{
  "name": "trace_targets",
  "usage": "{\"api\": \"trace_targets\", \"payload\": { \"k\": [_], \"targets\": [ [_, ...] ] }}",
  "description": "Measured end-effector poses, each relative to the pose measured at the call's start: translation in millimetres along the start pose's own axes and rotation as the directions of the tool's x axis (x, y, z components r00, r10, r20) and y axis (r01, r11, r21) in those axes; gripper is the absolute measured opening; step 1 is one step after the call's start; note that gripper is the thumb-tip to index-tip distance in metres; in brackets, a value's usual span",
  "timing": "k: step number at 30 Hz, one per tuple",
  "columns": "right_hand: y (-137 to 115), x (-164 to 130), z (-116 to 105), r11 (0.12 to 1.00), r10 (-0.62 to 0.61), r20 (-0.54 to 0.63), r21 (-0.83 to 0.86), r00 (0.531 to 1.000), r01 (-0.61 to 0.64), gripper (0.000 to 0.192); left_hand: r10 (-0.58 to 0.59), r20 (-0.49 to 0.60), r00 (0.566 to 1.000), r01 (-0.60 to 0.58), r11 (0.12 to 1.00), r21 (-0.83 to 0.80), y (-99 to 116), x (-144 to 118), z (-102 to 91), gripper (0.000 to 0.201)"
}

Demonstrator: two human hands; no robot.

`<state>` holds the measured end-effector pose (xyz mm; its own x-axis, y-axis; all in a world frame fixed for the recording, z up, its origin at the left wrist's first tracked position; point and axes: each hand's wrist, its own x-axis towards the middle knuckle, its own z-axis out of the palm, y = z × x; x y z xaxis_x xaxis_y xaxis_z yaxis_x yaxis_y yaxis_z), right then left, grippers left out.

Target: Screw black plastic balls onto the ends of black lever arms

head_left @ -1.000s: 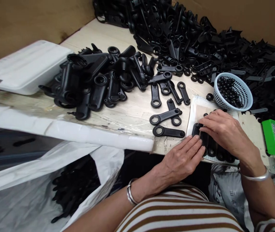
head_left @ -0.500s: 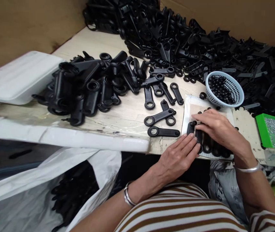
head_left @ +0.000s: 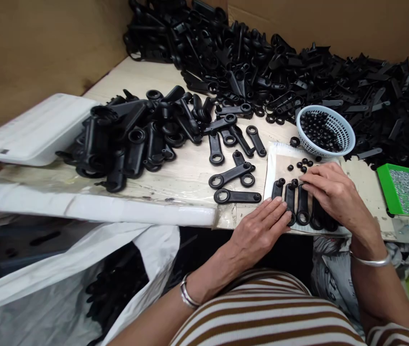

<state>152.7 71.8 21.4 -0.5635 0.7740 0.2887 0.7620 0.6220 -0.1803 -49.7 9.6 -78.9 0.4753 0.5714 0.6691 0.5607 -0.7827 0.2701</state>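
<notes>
Several black plastic crank-shaped arms (head_left: 303,205) lie side by side on a white-edged pad (head_left: 271,166), their ring ends toward me. My left hand (head_left: 260,226) rests with fingers stretched flat over the lower part of the leftmost arms. At the narrow top of the third arm, the thumb and fingers of my right hand (head_left: 334,192) are pinched together; the fingertips hide whatever is between them. The first two arms each show a small round black knob (head_left: 280,182) at the top. Several loose black beads (head_left: 302,164) lie on the pad just above.
A pale blue basket (head_left: 348,134) of black beads stands behind the pad. To the right is a green tray (head_left: 384,190) of small metal pieces. Loose crank arms (head_left: 238,196) and a larger heap (head_left: 136,129) lie leftward, near a white box (head_left: 35,127). Black parts (head_left: 255,62) pile up behind.
My right hand has shifted from the second arm's top to the third's, uncovering the second knob and the loose beads. My left hand stays on the arms. The view has turned slightly.
</notes>
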Motion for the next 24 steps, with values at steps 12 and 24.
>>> {"api": "trace_targets", "payload": {
  "k": [12,24],
  "targets": [
    [73,-91,-55,0.75,0.565,-0.423,-0.094,0.708,-0.655,0.03,0.072,-0.004,0.997,-0.071,0.996,0.044,-3,-1,-6.3,0.025],
    [133,-142,-64,0.322,0.885,-0.263,-0.251,0.385,-0.913,0.043,0.086,-0.042,0.995,-0.086,0.996,0.004,-7,4,-13.4,0.032]
  ]
}}
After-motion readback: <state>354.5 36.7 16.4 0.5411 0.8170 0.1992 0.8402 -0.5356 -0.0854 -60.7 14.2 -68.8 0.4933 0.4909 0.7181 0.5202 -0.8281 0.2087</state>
